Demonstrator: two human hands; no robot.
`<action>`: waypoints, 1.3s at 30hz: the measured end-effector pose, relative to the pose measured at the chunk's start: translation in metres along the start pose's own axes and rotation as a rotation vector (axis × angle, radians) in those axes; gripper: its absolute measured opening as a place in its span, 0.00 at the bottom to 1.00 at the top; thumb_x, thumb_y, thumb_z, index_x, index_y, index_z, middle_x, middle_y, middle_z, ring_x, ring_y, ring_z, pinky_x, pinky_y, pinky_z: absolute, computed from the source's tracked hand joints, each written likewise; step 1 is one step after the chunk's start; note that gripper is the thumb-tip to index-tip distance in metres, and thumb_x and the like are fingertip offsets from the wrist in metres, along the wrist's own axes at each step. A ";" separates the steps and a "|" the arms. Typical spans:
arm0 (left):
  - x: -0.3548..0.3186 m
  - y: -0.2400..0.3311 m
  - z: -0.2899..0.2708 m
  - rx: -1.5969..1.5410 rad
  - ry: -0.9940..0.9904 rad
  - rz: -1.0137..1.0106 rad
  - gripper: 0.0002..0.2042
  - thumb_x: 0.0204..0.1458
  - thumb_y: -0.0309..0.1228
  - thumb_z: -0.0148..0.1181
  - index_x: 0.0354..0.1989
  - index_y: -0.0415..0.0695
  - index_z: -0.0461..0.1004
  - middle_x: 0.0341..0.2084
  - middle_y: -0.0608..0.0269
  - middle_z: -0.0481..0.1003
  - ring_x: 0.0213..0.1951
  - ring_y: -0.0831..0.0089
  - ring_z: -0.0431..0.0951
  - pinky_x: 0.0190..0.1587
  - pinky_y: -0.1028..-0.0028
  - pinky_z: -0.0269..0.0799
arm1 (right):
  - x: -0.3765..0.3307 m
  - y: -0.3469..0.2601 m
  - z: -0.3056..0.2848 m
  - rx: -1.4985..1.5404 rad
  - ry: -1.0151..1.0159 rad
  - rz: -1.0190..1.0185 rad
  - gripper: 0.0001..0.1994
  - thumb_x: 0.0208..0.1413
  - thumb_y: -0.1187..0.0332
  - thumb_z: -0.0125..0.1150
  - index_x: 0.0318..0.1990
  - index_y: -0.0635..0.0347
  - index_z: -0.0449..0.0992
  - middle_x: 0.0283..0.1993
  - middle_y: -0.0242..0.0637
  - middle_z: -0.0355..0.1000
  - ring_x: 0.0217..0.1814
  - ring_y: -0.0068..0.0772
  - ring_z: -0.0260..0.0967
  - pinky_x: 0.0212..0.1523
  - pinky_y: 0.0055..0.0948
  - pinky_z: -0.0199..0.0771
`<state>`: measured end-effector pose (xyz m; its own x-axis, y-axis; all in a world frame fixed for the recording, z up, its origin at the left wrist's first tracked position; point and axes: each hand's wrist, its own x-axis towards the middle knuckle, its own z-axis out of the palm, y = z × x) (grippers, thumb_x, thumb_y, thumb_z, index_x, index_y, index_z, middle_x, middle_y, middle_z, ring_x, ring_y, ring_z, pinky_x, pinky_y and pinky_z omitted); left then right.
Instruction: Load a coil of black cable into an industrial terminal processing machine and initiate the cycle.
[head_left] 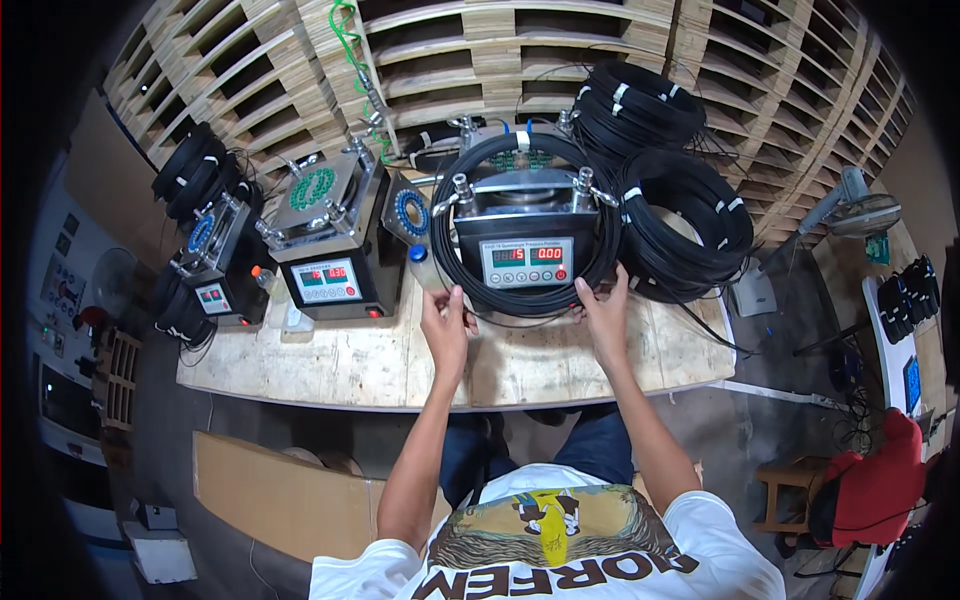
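A coil of black cable [530, 300] stands tilted in front of a metal bench machine [470, 225] with a lit red display, ringing the machine's front panel. A white tie wraps the coil at its top. My left hand [447, 325] grips the coil's lower left edge, with the thumb on the near side and the fingers partly hidden. At the lower right edge my right hand [605, 315] is closed on the same coil. A clear bottle with a blue cap [418, 255] stands just beyond my left hand.
Two similar machines [325, 275] [215, 275] stand left on the wooden table [330, 365]. Stacked black cable coils [690, 240] lie right, with a loose end over the table edge. Wooden pallets [500, 60] rise behind. A person in red [885, 475] sits at far right.
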<state>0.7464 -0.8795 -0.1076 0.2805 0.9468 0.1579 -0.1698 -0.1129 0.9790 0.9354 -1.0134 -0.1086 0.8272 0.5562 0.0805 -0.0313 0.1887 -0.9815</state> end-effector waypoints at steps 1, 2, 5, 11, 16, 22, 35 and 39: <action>0.000 -0.007 -0.004 -0.055 -0.017 -0.011 0.11 0.66 0.34 0.54 0.38 0.37 0.66 0.27 0.62 0.69 0.19 0.79 0.71 0.20 0.78 0.68 | -0.001 0.002 -0.001 0.010 0.021 0.015 0.37 0.61 0.68 0.65 0.71 0.58 0.48 0.36 0.36 0.66 0.22 0.22 0.68 0.18 0.22 0.68; -0.001 -0.011 -0.008 -0.109 -0.033 -0.021 0.11 0.66 0.34 0.54 0.38 0.37 0.66 0.28 0.62 0.69 0.20 0.78 0.72 0.20 0.77 0.70 | -0.002 0.000 -0.002 0.022 0.042 0.031 0.37 0.60 0.68 0.65 0.71 0.57 0.48 0.38 0.37 0.65 0.21 0.22 0.68 0.18 0.22 0.68; -0.004 -0.015 -0.012 -0.148 -0.074 -0.115 0.11 0.66 0.33 0.54 0.41 0.35 0.67 0.31 0.59 0.70 0.25 0.75 0.77 0.26 0.73 0.81 | -0.001 -0.013 -0.008 -0.021 0.045 -0.057 0.36 0.61 0.70 0.65 0.71 0.55 0.51 0.38 0.34 0.63 0.24 0.20 0.67 0.18 0.21 0.68; 0.003 -0.004 -0.008 -0.151 -0.105 -0.116 0.10 0.65 0.31 0.55 0.42 0.35 0.68 0.32 0.59 0.71 0.26 0.74 0.78 0.27 0.72 0.82 | 0.030 -0.023 -0.010 -0.554 0.272 -0.587 0.18 0.59 0.73 0.65 0.56 0.59 0.71 0.39 0.33 0.61 0.23 0.18 0.59 0.22 0.20 0.61; 0.011 0.003 -0.006 -0.115 -0.110 -0.078 0.11 0.64 0.30 0.57 0.46 0.36 0.65 0.30 0.59 0.71 0.24 0.73 0.78 0.26 0.72 0.82 | 0.045 -0.042 -0.010 -0.414 0.140 -0.425 0.09 0.59 0.75 0.63 0.47 0.66 0.75 0.28 0.32 0.66 0.25 0.19 0.60 0.25 0.23 0.62; 0.008 0.010 0.000 -0.129 -0.092 -0.045 0.14 0.64 0.29 0.55 0.52 0.35 0.61 0.36 0.57 0.70 0.25 0.71 0.78 0.27 0.69 0.82 | 0.061 -0.034 -0.020 -0.331 0.222 -0.400 0.06 0.61 0.75 0.60 0.44 0.66 0.75 0.25 0.32 0.68 0.23 0.18 0.60 0.24 0.22 0.61; 0.008 -0.014 -0.015 -0.281 -0.128 -0.197 0.14 0.65 0.31 0.54 0.54 0.37 0.62 0.43 0.55 0.70 0.34 0.66 0.81 0.39 0.64 0.86 | 0.069 -0.033 -0.016 -0.107 0.203 -0.298 0.07 0.67 0.73 0.50 0.46 0.64 0.74 0.25 0.27 0.64 0.17 0.14 0.59 0.16 0.20 0.57; 0.012 0.003 -0.022 0.154 -0.032 0.065 0.19 0.63 0.28 0.57 0.60 0.38 0.63 0.40 0.58 0.68 0.32 0.73 0.75 0.36 0.75 0.76 | 0.075 -0.056 -0.017 -0.138 0.185 -0.383 0.07 0.67 0.72 0.52 0.45 0.64 0.74 0.25 0.26 0.65 0.19 0.12 0.57 0.19 0.20 0.57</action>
<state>0.7287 -0.8623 -0.1051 0.3038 0.9263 0.2228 -0.0419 -0.2206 0.9745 1.0085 -0.9956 -0.0507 0.8512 0.3110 0.4227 0.3617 0.2359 -0.9020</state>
